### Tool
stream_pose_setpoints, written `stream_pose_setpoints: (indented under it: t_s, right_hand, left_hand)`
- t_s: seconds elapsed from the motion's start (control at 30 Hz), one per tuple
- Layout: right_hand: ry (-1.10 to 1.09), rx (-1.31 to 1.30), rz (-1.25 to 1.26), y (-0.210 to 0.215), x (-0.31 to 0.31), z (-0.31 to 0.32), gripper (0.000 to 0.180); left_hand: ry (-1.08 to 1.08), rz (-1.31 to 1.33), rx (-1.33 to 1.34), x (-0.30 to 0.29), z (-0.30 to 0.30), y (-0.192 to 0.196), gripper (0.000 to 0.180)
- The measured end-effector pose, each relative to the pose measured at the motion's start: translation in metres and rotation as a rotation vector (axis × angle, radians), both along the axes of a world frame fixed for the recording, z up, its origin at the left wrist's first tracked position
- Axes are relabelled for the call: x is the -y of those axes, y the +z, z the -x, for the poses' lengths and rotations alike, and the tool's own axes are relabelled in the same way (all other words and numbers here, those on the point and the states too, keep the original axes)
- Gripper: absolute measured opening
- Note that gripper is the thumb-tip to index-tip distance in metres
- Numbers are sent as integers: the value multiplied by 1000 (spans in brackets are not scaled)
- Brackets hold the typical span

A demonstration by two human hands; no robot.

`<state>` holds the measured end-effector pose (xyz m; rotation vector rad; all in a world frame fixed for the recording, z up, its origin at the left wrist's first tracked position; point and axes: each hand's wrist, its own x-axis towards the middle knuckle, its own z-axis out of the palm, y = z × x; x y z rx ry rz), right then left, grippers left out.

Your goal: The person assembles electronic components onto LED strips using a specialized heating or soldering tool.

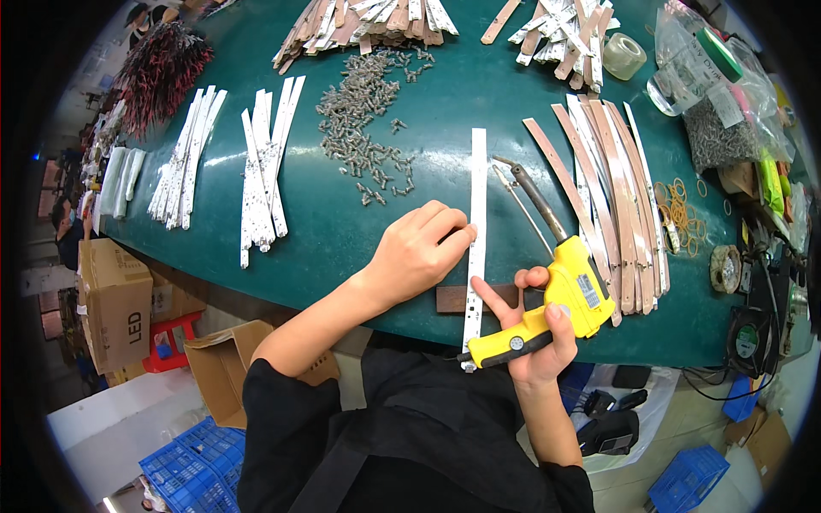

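A yellow soldering gun (575, 291) is held in my right hand (543, 346), its dark metal tip and thin feed tube pointing up over the green table. One finger of that hand reaches out to a narrow white circuit strip (479, 184). The strip stands lengthwise in front of me, its near end over the table edge. A dark brown block (451, 299) lies beneath it. My left hand (421, 246) is closed at the strip's left edge, thumb and forefinger pinched together. Whatever sits in that pinch is too small or hidden to name.
Small grey metal pieces (359, 111) are heaped beyond my left hand. White strips (265, 171) lie to the left; brown-and-white strips (629, 214) fan out on the right. Farther right are rubber bands (680, 214), a tape roll (624, 56) and a bag of metal pieces (723, 132).
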<state>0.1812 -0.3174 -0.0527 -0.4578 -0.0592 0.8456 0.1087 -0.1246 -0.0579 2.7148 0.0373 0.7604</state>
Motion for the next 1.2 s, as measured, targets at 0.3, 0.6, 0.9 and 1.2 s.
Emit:
stream_pose_setpoints:
  t_s: [0.3, 0.6, 0.9, 1.2]
  right_hand:
    - [4, 388, 369, 45, 46, -21, 51]
    - [196, 480, 648, 56, 55, -20, 72]
    - [293, 559, 673, 63, 49, -26, 68]
    - [317, 595, 741, 71, 50, -28, 70]
  left_hand:
    - [43, 350, 6, -4, 3, 3, 23]
    - [87, 421, -19, -4, 3, -1, 20]
    - [64, 386, -30, -5, 3, -4, 15]
    - [71, 376, -29, -5, 4, -4, 14]
